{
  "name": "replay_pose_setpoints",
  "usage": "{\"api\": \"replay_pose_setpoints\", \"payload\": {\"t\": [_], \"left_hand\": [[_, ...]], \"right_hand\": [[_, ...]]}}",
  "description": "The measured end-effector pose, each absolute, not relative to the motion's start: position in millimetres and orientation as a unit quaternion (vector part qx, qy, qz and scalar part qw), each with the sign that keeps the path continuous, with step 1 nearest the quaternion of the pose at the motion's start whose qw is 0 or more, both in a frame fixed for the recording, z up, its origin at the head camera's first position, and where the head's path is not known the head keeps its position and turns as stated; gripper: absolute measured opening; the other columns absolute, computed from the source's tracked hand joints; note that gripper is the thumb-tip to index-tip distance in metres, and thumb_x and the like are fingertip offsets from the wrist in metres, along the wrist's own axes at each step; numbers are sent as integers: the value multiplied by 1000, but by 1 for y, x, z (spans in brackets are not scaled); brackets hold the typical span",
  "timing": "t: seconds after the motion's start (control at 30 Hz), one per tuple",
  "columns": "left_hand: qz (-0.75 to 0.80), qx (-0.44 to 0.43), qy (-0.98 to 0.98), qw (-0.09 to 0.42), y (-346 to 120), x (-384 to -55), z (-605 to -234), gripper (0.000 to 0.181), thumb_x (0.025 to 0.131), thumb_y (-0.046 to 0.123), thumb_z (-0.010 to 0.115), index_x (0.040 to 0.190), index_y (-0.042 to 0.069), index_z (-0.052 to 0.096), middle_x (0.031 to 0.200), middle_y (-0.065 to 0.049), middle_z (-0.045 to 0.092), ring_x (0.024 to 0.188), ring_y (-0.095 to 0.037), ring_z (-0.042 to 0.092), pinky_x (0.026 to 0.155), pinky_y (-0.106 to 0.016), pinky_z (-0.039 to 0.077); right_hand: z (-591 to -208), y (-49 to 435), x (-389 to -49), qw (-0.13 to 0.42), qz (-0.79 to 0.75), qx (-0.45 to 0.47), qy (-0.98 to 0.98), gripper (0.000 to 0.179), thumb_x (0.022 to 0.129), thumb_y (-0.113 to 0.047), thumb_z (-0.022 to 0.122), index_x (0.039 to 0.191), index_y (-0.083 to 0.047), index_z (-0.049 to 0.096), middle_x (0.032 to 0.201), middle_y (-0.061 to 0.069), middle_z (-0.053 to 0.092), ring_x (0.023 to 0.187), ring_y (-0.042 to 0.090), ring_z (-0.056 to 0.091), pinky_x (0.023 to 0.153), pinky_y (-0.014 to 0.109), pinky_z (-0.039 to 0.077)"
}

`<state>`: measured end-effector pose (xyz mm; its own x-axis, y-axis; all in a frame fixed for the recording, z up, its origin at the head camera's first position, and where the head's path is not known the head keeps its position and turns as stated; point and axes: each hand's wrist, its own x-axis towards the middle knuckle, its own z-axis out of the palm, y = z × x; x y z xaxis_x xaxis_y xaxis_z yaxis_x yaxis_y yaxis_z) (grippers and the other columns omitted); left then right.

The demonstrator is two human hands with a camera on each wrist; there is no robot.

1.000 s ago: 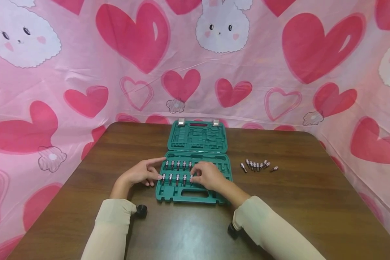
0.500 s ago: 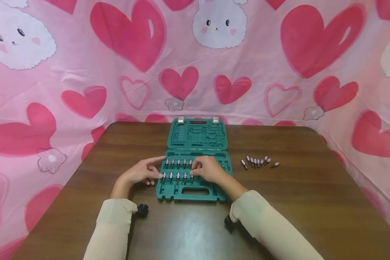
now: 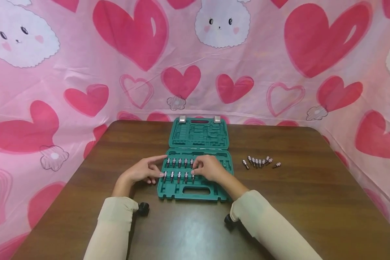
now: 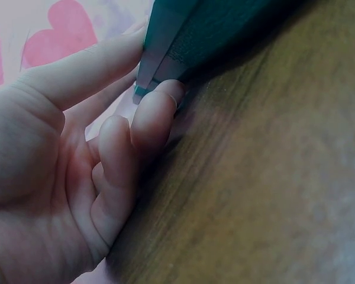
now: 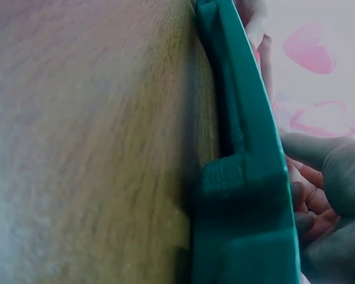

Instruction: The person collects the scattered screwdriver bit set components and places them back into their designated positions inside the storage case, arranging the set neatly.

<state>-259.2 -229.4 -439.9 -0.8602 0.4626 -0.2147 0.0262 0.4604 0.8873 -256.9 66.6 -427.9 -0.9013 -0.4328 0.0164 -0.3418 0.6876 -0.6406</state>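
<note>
Left hand [image 3: 144,171] spreads at the case [image 3: 195,144] edge; right hand [image 3: 210,168], pinch unclear, borders ten seated bits [image 3: 179,176]; tabletop [image 3: 279,202] room separates the loose bits [image 3: 256,163].

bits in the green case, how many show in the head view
10: five back-row bits, five front-row bits, the rightmost ones beside the right hand, which may hide more.

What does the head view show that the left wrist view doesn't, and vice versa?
Only the head view: the right hand, two rows of socket bits in the green case, its open lid, and loose bits on the wooden table.

Only the left wrist view: the palm of the left hand and the case's left outer wall.

Both: the left hand, the case, the table and the pink heart-print cloth.
</note>
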Motion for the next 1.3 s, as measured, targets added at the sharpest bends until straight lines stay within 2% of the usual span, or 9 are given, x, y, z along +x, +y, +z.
{"api": "replay_pose_setpoints", "payload": {"t": [0.6, 0.87, 1.1, 1.3], "left_hand": [[500, 148, 824, 221, -230, -258, -441, 75, 87, 21, 75, 151, 19, 37, 81, -14, 69, 58, -26, 62, 56, -35, 55], [501, 150, 823, 221, -229, -257, -438, 74, 87, 21, 74, 151, 19, 37, 80, -15, 68, 58, -26, 62, 56, -35, 55], [500, 153, 823, 221, -230, -257, -440, 74, 88, 20, 74, 151, 19, 37, 80, -15, 68, 58, -25, 62, 56, -35, 55], [500, 153, 823, 220, -230, -257, -440, 73, 88, 20, 74, 151, 19, 37, 80, -14, 68, 58, -25, 62, 56, -34, 55]], "right_hand": [[-433, 70, -255, 53, -348, -229, 908, 14, 83, -21, 79, 84, -17, 66, 65, -4, 55, 59, 12, 49, 57, 29, 41], [-430, 82, -255, 90, -385, -278, 875, 12, 86, -11, 75, 95, -13, 69, 70, -3, 57, 64, 13, 52, 62, 30, 46], [-426, 98, -256, 119, -406, -315, 850, 16, 89, -11, 72, 105, -10, 69, 79, -4, 61, 72, 14, 56, 65, 31, 49], [-422, 120, -260, 119, -441, -292, 840, 19, 90, -8, 70, 109, -6, 68, 82, 0, 62, 74, 18, 57, 65, 33, 49]]}}
